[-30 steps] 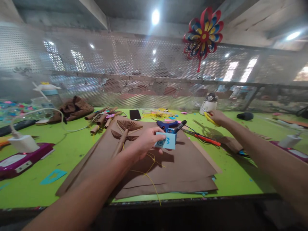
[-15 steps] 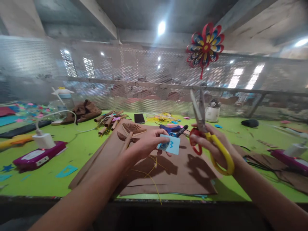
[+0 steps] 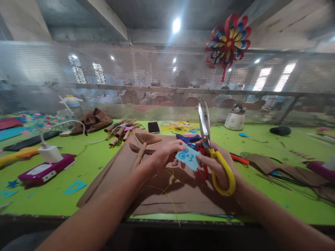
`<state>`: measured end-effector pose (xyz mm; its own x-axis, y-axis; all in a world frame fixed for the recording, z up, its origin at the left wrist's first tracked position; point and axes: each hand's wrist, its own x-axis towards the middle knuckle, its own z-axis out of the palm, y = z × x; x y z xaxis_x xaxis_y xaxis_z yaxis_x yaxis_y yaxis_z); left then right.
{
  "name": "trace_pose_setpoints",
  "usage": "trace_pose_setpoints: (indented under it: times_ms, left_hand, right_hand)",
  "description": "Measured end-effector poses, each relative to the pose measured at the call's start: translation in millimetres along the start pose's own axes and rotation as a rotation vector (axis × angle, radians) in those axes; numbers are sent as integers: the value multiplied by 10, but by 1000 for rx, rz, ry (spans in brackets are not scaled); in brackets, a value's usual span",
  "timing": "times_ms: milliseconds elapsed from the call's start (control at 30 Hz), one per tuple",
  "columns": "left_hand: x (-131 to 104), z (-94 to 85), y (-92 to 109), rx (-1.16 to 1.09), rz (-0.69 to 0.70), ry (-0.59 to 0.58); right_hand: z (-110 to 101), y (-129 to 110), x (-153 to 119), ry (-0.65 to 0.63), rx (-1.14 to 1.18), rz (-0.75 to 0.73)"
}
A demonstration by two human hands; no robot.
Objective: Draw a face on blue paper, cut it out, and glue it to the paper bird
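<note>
A small light-blue piece of paper (image 3: 188, 157) with round swirls and a zigzag drawn in darker blue is pinched in my left hand (image 3: 167, 155). My right hand (image 3: 218, 164) grips a pair of scissors (image 3: 205, 129) with one yellow and one red handle, blades pointing up and nearly together. Fingers of that hand also touch the paper's right edge. Beneath both hands lies a brown paper sheet (image 3: 154, 205), with yellow string (image 3: 167, 190) loose on it. Left of my left hand rests a brown folded-paper fan shape on a rolled stem (image 3: 142, 150).
Behind my hands are a blue glue gun (image 3: 184, 138), a phone (image 3: 153, 127) and brown paper rolls (image 3: 120, 131). A purple power strip (image 3: 47, 170) stands left on the green table (image 3: 102, 181). A white jar (image 3: 235, 120) stands at the back right, below a hanging paper flower (image 3: 229, 43).
My right hand has moved left with the scissors, and its fingers now meet the paper. The paper has tilted, showing more of its drawing. The view has shifted slightly.
</note>
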<state>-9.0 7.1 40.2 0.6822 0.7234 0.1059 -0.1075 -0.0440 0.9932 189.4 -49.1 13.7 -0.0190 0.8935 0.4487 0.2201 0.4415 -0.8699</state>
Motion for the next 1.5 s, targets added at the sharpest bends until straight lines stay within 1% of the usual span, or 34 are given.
trace_pose_setpoints:
  times_ms: [67,167,267,333,433,600,767,967,1133,1200,1267,1333,1400,1500]
  left_hand:
    - [18,11,-51,-72,-8,37]
    - [37,83,-138,-120,-25,69]
    - [42,178,-193,-122,-21,91]
    - [45,215,-201,-116,-17,126]
    - [55,206,-189,-108,-1,158]
    - [73,143,-176,-112,19,168]
    - [73,129,-163,-64,22,164]
    - [44,113,-128,14,-17,77]
    - [45,81,-155,60,-37,27]
    - [47,76,-168,54,-37,12]
    - [48,79,-176,55,-31,2]
    - [51,89,-180,60,-23,13]
    - [57,101,-180,56,-14,48]
    - [72,121,-169,12,27,122]
  right_hand:
    - [25,57,4,76,83,23]
    - [74,115,12,190,222,71]
    - [123,123,6,297,252,55]
    - [145,118,-11,323,269,58]
    - [155,120,-45,306,283,80]
    - [140,114,-79,267,196,50]
    - [108,85,-84,220,140,33]
    - [42,99,-82,206,95,10]
    - [17,100,-75,155,114,19]
    - [26,88,-76,160,115,28]
    - [38,77,-79,192,136,45]
    - [47,70,-82,222,153,57]
    - [53,65,-87,228,146,48]
    - [71,53,-100,189,87,-5]
